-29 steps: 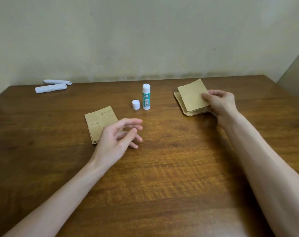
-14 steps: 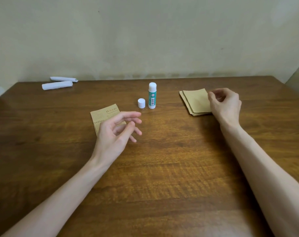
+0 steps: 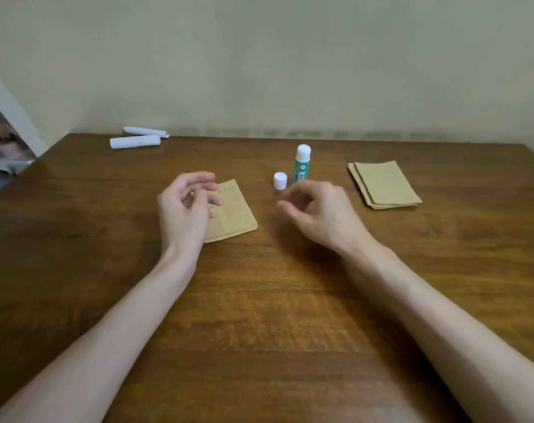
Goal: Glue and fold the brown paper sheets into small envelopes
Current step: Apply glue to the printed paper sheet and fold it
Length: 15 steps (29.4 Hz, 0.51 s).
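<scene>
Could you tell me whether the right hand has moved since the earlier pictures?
Yes. The right hand has left the plain brown stack and moved left. It is now just in front of the glue stick and its cap.

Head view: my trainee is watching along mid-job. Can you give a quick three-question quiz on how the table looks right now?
1. True or false: the glue stick stands upright with its cap off, beside it.
2. Fill in: the plain brown stack lies to the ___ of the glue stick.
3. Which does the left hand partly hide? A the cap; B the printed brown stack; C the plain brown stack.
Key: 1 true; 2 right; 3 B.
</scene>
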{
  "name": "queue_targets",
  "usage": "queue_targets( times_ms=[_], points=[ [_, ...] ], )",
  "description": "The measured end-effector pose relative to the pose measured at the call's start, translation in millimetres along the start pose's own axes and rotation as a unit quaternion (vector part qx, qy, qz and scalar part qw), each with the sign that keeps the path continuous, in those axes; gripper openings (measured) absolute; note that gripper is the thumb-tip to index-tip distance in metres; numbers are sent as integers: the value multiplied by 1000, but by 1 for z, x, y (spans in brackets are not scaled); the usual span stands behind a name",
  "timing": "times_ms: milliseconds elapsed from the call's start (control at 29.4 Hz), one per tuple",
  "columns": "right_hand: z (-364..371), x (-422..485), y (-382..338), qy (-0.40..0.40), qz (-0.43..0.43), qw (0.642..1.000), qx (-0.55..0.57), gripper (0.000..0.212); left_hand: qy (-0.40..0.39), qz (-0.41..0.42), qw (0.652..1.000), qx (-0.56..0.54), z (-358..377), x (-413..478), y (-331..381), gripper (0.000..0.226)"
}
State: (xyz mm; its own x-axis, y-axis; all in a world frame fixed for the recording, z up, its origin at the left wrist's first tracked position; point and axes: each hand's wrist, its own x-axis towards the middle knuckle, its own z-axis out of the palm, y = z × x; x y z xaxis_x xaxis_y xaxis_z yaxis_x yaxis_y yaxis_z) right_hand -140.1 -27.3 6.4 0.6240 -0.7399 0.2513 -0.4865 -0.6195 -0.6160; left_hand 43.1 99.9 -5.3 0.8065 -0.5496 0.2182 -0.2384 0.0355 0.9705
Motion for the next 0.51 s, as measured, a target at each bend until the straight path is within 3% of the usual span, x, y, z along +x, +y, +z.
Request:
queue_targets(
  times_ms=[68,204,511],
  points=[
    [19,4,-12,-57,22,998,-11,30,5,-7,1000,12,1,2,-3,31],
    [51,14,-28,-34,62,995,-65,51,15,-22,1000,15,0,6,-7,30],
    [70,21,-49,-26,127,991,-38,44,23,-63,998,18,-5,10,-11,30]
  ],
)
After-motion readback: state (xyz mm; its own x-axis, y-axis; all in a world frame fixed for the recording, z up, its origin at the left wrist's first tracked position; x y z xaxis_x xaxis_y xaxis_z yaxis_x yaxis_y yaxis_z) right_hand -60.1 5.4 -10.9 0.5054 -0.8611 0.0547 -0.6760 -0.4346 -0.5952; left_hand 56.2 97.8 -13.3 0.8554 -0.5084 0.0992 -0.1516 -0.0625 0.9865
